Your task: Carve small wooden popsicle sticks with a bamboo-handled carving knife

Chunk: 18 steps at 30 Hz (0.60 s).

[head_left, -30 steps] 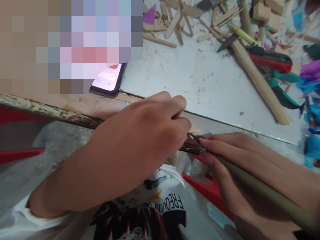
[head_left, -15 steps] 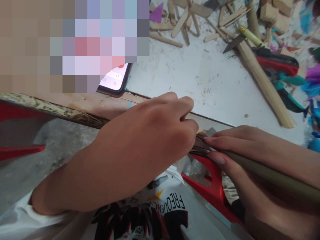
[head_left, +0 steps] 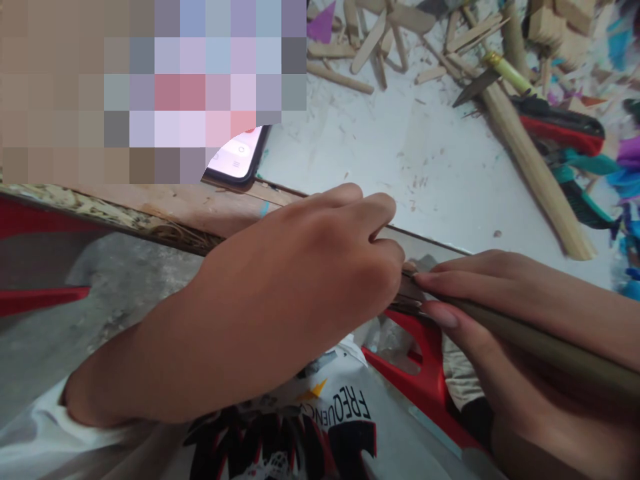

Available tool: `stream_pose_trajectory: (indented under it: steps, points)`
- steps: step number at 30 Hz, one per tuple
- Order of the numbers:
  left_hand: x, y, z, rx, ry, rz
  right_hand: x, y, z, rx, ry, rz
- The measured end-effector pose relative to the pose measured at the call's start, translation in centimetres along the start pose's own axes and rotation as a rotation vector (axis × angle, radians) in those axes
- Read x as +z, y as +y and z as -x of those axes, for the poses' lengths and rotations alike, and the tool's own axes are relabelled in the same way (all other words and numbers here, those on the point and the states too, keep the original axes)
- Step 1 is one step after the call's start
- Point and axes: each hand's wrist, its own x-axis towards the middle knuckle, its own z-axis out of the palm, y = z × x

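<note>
**Clamping olive rod (head_left: 540, 341) in right hand (head_left: 525, 290), just beside left hand (head_left: 325, 260)**

Right grip: pinched on olive rod between thumb and fingers, with narrow end toward left hand, at near edge of desk (head_left: 350, 153). Left grip: curled at same edge, back of hand up; cannot tell if clamped on anything, fingertips hidden.

Vs 1 s ago: shifted right in view, hands and desk clutter alike, so mostly a viewpoint change. Lying flatter across view now, re olive rod. Slightly nearer, right fingertips to left hand. Showing more of red plastic (head_left: 430, 373) below right hand. Vs 0.5 s ago: only a small further shift right.

Reading on shirt (head_left: 357, 400), upside down: "FREQUENC", remainder lost in fold. Can't read phone (head_left: 240, 160): lit screen, mostly under pixel blocks.

Also seeing on desk: wooden handle (head_left: 530, 163), red-and-black tool (head_left: 570, 133), teal-handled tool (head_left: 573, 185); farther back, wooden sticks (head_left: 369, 43).
</note>
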Motion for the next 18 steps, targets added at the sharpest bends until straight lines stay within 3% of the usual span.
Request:
stream_pose_trajectory:
  steps: [10, 14, 18]
  points:
    - [0.10, -0.06, 0.00, 0.010, 0.004, -0.003, -0.14, -0.05, -0.14, -0.014, 0.011, -0.017]
    - [0.05, -0.09, -0.03, -0.002, -0.027, 0.014, -0.14, 0.13, -0.18, -0.050, -0.041, 0.011]
    - [0.00, -0.18, -0.06, -0.001, -0.024, 0.029, -0.04, 0.20, -0.49, 0.003, 0.009, -0.009]
